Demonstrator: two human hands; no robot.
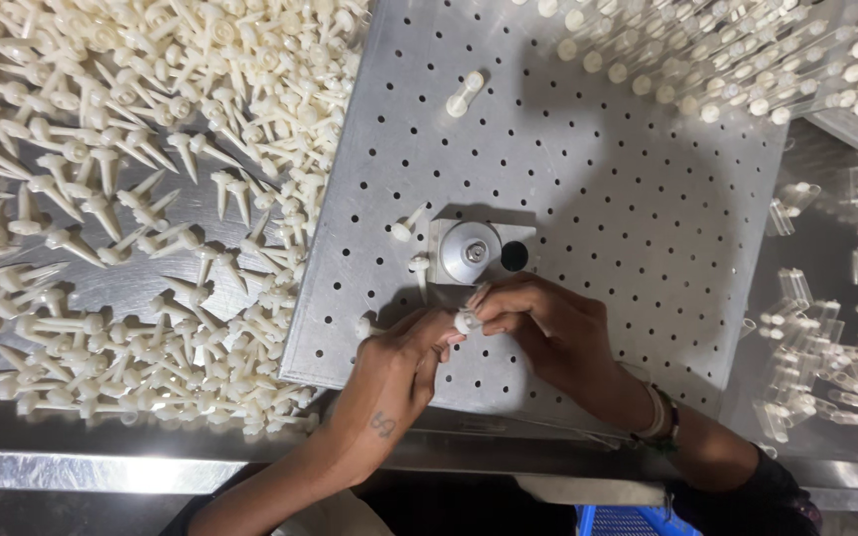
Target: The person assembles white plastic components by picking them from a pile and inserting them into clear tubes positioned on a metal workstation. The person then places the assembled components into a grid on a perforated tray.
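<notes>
Here, hands: left hand and right hand meet fingertip to fingertip, both pinched on one cream part over the plate.
Handling: likely light, stiff plastic, small and easily dropped; best pinched at the round head.
Close by: metal fixture just beyond the fingers, a few loose pieces beside it.
Around: pile left, clear pieces right; nothing blocks the hands.

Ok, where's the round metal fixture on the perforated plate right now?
The round metal fixture sits near the middle of the perforated plate, just above the right hand and left hand.
</notes>
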